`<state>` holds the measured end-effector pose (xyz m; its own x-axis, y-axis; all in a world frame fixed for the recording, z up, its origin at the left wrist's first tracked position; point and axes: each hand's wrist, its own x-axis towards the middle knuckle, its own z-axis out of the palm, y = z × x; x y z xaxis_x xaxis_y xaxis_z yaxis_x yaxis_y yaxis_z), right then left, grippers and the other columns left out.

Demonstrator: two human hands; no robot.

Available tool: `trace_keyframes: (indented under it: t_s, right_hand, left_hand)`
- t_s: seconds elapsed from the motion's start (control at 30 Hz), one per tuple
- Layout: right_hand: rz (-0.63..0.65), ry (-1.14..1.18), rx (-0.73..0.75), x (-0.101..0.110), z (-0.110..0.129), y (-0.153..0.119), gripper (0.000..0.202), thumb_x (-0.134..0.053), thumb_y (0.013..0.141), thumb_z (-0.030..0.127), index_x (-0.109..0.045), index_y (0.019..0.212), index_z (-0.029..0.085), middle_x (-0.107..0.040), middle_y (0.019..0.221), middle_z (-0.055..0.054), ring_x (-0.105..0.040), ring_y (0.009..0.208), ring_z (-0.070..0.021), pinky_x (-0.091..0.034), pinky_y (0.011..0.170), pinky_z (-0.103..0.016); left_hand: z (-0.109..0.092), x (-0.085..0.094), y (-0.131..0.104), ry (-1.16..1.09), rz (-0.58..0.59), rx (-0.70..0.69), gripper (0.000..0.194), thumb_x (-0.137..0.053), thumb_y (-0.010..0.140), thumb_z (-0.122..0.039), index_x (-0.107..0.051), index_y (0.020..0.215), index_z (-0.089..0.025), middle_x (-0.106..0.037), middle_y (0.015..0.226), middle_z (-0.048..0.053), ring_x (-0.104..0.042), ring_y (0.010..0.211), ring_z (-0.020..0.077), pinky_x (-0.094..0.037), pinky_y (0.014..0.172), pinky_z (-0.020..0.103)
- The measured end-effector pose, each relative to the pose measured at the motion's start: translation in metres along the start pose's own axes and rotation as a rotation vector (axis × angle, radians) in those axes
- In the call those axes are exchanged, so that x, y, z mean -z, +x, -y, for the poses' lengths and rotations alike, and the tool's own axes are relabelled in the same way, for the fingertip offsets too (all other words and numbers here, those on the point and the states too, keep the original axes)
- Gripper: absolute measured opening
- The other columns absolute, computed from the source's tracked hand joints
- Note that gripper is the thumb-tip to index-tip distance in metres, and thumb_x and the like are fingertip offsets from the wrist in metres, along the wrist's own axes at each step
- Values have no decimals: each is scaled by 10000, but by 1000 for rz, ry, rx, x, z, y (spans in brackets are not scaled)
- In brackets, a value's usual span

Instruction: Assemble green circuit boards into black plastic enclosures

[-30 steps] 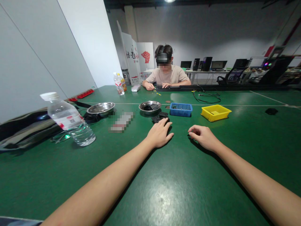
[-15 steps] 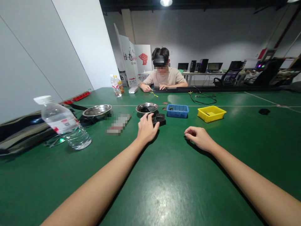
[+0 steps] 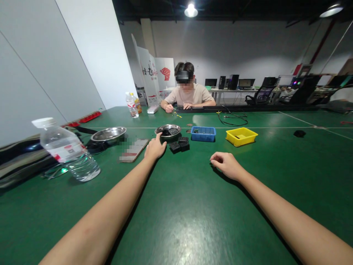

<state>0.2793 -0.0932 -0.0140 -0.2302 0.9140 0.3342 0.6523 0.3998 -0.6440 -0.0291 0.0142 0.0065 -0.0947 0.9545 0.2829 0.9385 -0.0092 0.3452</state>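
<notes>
My left hand (image 3: 155,148) is open, its index finger reaching to the near left rim of a steel bowl (image 3: 179,133). Black plastic parts (image 3: 171,131) lie inside that bowl. Just right of my left hand, several small black boxy pieces (image 3: 179,145) sit close together on the green table (image 3: 176,198). My right hand (image 3: 225,164) rests on the table with its fingers curled in toward the thumb, and I see nothing held in it. In front of it stand a blue divided bin (image 3: 203,138) and a yellow bin (image 3: 241,137).
To the left are a tilted water bottle (image 3: 64,147), another steel bowl (image 3: 109,135) and a phone-like flat slab (image 3: 135,151). Black cables (image 3: 233,119) and a small black object (image 3: 299,133) lie to the right. A person (image 3: 187,94) works across the table.
My left hand has moved off the black boxy pieces, leftward to the bowl's rim, leaving them on the table. My right hand stays about where it was; the view has shifted slightly.
</notes>
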Motion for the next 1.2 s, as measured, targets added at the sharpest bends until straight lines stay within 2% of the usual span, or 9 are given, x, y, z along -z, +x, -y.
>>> trace_keyframes:
  t_s: [0.13, 0.3, 0.5, 0.7, 0.83, 0.93, 1.07, 1.2]
  right_hand:
    - [5, 4, -4, -1, -1, 0, 192, -542, 835, 319, -668, 784, 182, -652, 643, -6, -568, 607, -152, -416, 618, -273]
    - [5, -3, -6, 0, 0, 0, 194, -545, 837, 319, -670, 782, 181, -669, 665, -13, -581, 623, -153, -422, 626, -272]
    - [-29, -9, -5, 0, 2, -1, 185, -551, 840, 326, -667, 805, 186, -659, 653, -6, -582, 610, -154, -432, 625, -274]
    - [-220, -33, 40, 2, 12, -2, 213, -560, 846, 298, -647, 1013, 196, -673, 763, -21, -615, 668, -176, -480, 680, -301]
    - [-359, -127, 167, 4, 22, -5, 291, -579, 861, 283, -605, 1139, 202, -682, 948, -75, -636, 838, -221, -507, 797, -350]
    - [-404, -222, 227, 5, 29, -7, 348, -589, 879, 317, -579, 1205, 196, -660, 1068, -115, -614, 963, -266, -494, 876, -397]
    - [-406, -359, 170, 4, 35, -9, 444, -643, 850, 419, -587, 1213, 169, -662, 1082, -144, -584, 981, -309, -463, 886, -436]
    - [-401, -461, 90, 2, 36, -8, 403, -694, 800, 484, -641, 1072, 190, -703, 984, -134, -580, 951, -325, -417, 848, -438]
  left_hand:
    - [2, -2, 11, -10, 7, -8, 420, -583, 894, -378, -511, 1265, -194, -681, 1207, 186, -654, 1141, 339, -511, 942, 418]
    - [7, -4, 15, -31, -29, 31, 262, -580, 901, -366, -553, 1102, -200, -723, 1101, 160, -688, 1050, 333, -534, 860, 405]
    - [5, -2, 11, -53, -149, -29, 199, -554, 896, -315, -556, 1061, -204, -720, 1063, 133, -678, 1020, 319, -520, 858, 398]
    - [-10, -2, 3, -53, -279, -269, 213, -499, 875, -266, -563, 1053, -169, -674, 1083, 157, -624, 1059, 321, -480, 928, 437]
    - [-26, -6, -10, -50, -286, -504, 172, -525, 836, -260, -586, 973, -178, -676, 994, 137, -623, 996, 310, -475, 897, 438]
    - [-42, -10, -23, -57, -267, -691, 154, -549, 794, -242, -595, 930, -185, -677, 918, 114, -626, 927, 287, -480, 850, 419]
    - [-63, -14, -42, -67, -248, -885, 118, -525, 799, -238, -596, 879, -189, -661, 870, 102, -618, 892, 263, -476, 821, 400]
    - [-75, -18, -53, -80, -252, -969, 133, -504, 793, -214, -599, 883, -193, -649, 860, 101, -607, 903, 261, -472, 815, 403]
